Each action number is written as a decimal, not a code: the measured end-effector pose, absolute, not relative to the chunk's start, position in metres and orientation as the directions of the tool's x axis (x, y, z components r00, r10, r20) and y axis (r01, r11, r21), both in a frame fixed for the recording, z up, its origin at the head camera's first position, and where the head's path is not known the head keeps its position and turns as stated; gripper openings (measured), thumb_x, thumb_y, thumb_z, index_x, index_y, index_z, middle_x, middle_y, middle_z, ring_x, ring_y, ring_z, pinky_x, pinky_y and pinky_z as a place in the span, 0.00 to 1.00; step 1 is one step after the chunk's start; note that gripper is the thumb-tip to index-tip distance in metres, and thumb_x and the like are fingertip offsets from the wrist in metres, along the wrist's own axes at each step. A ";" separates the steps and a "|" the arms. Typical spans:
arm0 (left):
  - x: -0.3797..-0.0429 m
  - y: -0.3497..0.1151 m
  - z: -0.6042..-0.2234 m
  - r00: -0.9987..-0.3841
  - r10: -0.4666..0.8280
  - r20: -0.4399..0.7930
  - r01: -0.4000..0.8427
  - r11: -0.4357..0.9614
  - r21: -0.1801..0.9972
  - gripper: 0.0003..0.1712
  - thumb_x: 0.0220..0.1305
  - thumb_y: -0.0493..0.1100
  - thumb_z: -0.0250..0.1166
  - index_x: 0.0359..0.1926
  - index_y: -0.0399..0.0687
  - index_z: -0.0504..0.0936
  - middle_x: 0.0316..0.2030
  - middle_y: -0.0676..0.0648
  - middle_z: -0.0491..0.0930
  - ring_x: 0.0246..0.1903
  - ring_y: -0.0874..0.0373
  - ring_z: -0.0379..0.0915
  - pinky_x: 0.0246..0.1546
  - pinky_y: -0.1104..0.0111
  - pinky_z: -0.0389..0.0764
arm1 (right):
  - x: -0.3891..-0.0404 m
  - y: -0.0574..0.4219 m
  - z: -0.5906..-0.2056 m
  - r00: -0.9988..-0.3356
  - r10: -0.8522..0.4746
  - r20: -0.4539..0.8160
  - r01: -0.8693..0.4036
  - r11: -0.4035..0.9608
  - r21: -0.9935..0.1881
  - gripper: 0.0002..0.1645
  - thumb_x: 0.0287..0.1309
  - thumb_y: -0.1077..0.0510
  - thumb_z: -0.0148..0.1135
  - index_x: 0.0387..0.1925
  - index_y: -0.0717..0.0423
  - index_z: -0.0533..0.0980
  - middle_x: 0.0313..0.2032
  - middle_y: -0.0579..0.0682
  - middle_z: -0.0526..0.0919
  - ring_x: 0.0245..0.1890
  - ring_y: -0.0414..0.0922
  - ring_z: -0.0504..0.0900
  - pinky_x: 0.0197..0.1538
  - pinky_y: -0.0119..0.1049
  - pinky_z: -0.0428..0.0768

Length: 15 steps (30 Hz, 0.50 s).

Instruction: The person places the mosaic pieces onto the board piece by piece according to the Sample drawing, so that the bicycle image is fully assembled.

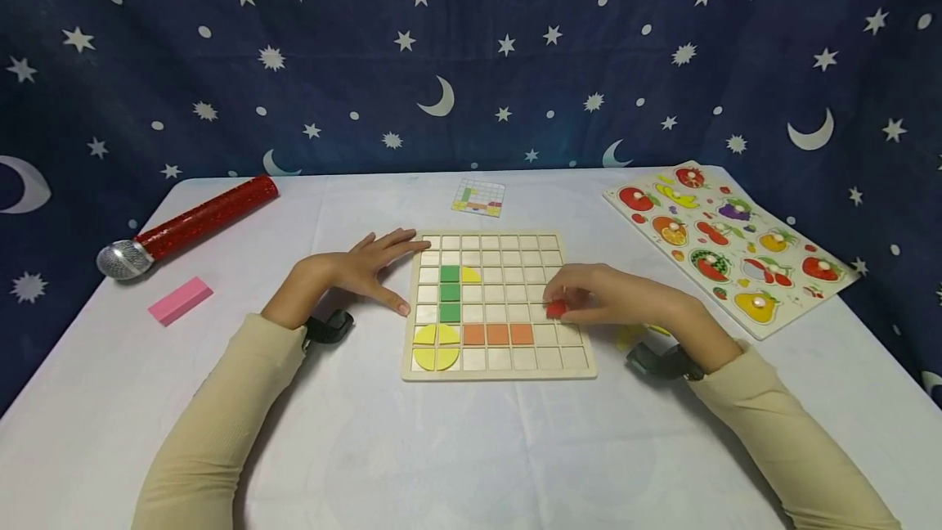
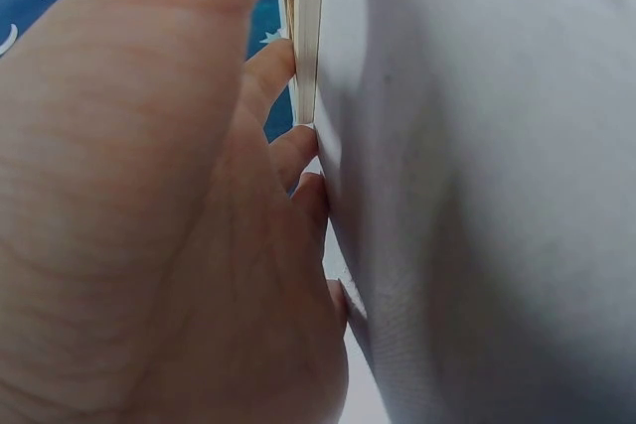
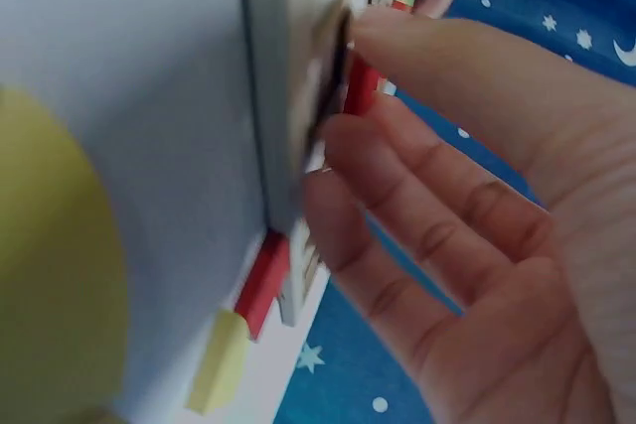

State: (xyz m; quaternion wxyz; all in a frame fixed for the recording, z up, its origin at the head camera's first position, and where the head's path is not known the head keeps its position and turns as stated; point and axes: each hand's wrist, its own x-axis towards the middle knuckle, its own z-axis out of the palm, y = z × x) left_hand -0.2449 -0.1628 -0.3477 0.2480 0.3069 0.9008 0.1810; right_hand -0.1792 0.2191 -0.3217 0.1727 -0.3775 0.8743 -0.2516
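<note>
A wooden grid board (image 1: 500,376) lies on the white table. On its left side sit green square tiles (image 1: 450,293) in a column, with a yellow quarter-round tile (image 1: 471,275) beside the top one. Yellow quarter-round tiles (image 1: 436,348) form a circle at the lower left, and orange square tiles (image 1: 498,334) run in a row from it. My right hand (image 1: 599,293) pinches a red tile (image 1: 555,309) between thumb and fingers over the board's right part. With fingers spread, my left hand (image 1: 361,268) rests at the board's left edge; the left wrist view shows fingertips along that edge.
Behind the board lies a small pattern card (image 1: 478,197). A fruit puzzle board (image 1: 724,244) occupies the right, a red microphone (image 1: 199,223) and pink block (image 1: 180,301) the left. Near my right wrist are yellow pieces (image 3: 55,265) and another red tile (image 3: 263,283).
</note>
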 end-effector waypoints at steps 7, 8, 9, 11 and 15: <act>-0.246 -0.163 -0.346 -0.689 0.644 -0.332 0.466 0.744 0.479 0.63 0.47 0.65 0.73 0.77 0.58 0.48 0.77 0.42 0.34 0.76 0.42 0.26 0.71 0.43 0.26 | -0.179 0.214 -0.328 -0.633 -0.771 -0.074 -0.601 0.549 -0.581 0.04 0.59 0.60 0.68 0.37 0.49 0.81 0.37 0.40 0.78 0.36 0.38 0.74 0.44 0.32 0.77; -0.246 -0.163 -0.346 -0.689 0.645 -0.331 0.466 0.743 0.479 0.63 0.47 0.65 0.73 0.77 0.58 0.48 0.77 0.42 0.34 0.75 0.42 0.26 0.71 0.43 0.26 | -0.179 0.214 -0.328 -0.627 -0.776 -0.065 -0.608 0.540 -0.583 0.04 0.59 0.60 0.68 0.36 0.50 0.81 0.38 0.40 0.78 0.37 0.38 0.75 0.45 0.32 0.77; -0.246 -0.163 -0.346 -0.689 0.646 -0.329 0.467 0.742 0.480 0.63 0.47 0.65 0.73 0.77 0.57 0.48 0.77 0.41 0.34 0.75 0.42 0.26 0.71 0.42 0.27 | -0.179 0.213 -0.328 -0.625 -0.779 -0.055 -0.614 0.534 -0.582 0.04 0.59 0.61 0.68 0.36 0.50 0.81 0.38 0.40 0.79 0.37 0.38 0.75 0.46 0.33 0.77; -0.245 -0.163 -0.346 -0.688 0.648 -0.328 0.468 0.741 0.482 0.63 0.47 0.65 0.73 0.77 0.57 0.47 0.77 0.41 0.34 0.75 0.42 0.26 0.71 0.42 0.26 | -0.179 0.212 -0.329 -0.620 -0.784 -0.036 -0.628 0.523 -0.577 0.05 0.58 0.61 0.68 0.36 0.50 0.82 0.38 0.40 0.79 0.38 0.39 0.75 0.46 0.33 0.78; -0.245 -0.164 -0.347 -0.687 0.646 -0.334 0.466 0.743 0.480 0.63 0.47 0.65 0.73 0.77 0.57 0.47 0.77 0.42 0.34 0.75 0.42 0.26 0.71 0.42 0.26 | -0.179 0.209 -0.330 -0.620 -0.784 -0.022 -0.640 0.522 -0.564 0.04 0.58 0.60 0.68 0.36 0.50 0.83 0.38 0.40 0.80 0.37 0.39 0.76 0.46 0.33 0.78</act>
